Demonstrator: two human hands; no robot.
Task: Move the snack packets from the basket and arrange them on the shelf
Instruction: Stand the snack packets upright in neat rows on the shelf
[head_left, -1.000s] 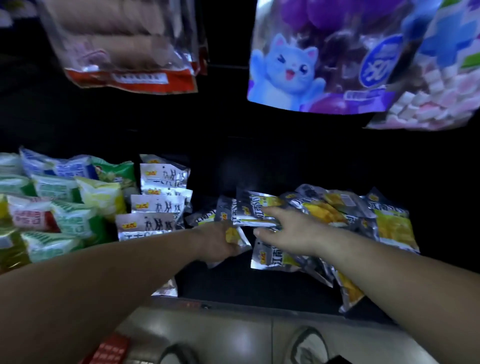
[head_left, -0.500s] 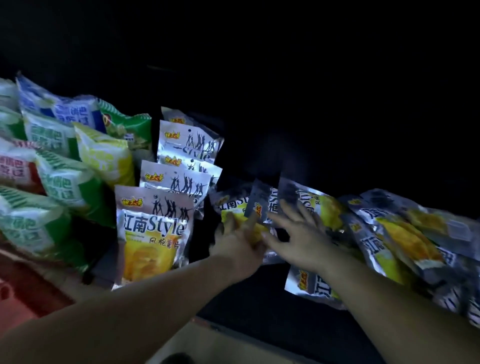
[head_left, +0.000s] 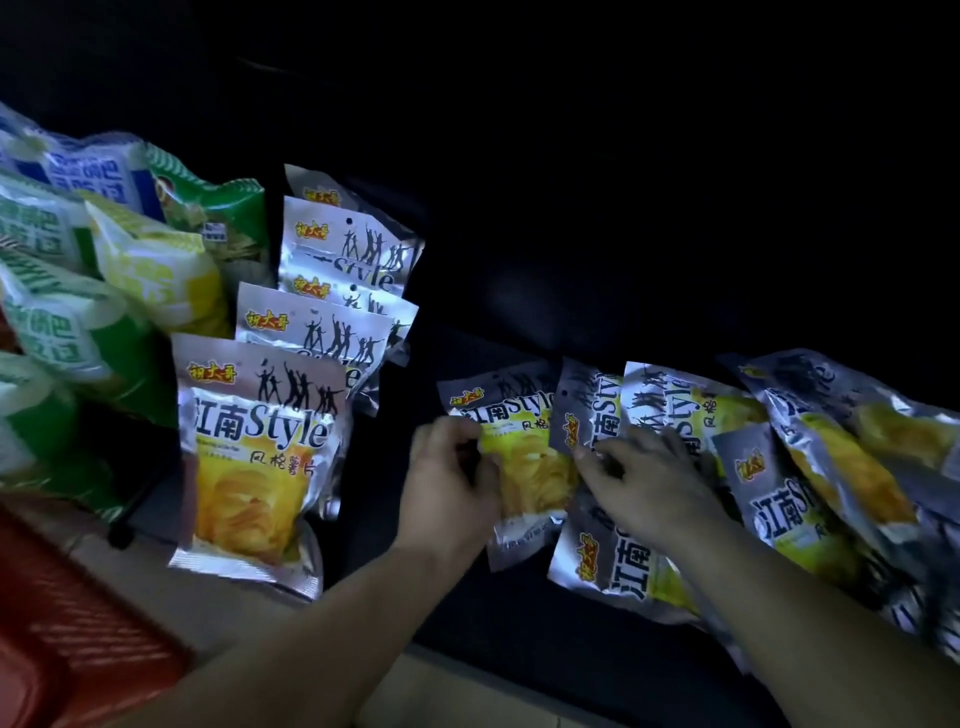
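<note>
Crisp packet (head_left: 524, 467), likely light and slippery, is pinched at its side edge by left hand (head_left: 447, 486); right hand (head_left: 657, 486) grip cannot be told.

Silver chip packets (head_left: 260, 457): glossy crinkled foil; green packets (head_left: 62, 322): shiny plastic film; shelf (head_left: 519, 623): dark, matt

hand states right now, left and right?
Left hand: holding the chip packet by its left edge.
Right hand: on the tilted packet; blurred, grip cannot be told.
</note>
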